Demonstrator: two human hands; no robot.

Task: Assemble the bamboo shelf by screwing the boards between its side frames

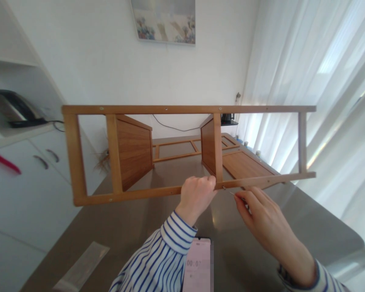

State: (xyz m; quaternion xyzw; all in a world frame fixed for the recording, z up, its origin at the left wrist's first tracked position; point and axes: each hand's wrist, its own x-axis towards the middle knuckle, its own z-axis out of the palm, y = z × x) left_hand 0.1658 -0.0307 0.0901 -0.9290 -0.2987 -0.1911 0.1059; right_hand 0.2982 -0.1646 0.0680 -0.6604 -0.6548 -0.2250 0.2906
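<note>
A wooden shelf frame stands on its side on the table, with two wooden shelf panels reaching back from it. My left hand is closed around its lower rail, beside the joint with the right crosspiece. Just right of those fingers, a small screw sticks out of the rail. My right hand pinches a thin metal hex key, mostly hidden in the fingers. Its visible tip points toward the screw, apart from it.
Another ladder-like wooden frame and a loose wooden panel lie farther back on the grey table. A phone showing a timer and a clear plastic bag lie near me. White curtains hang at the right.
</note>
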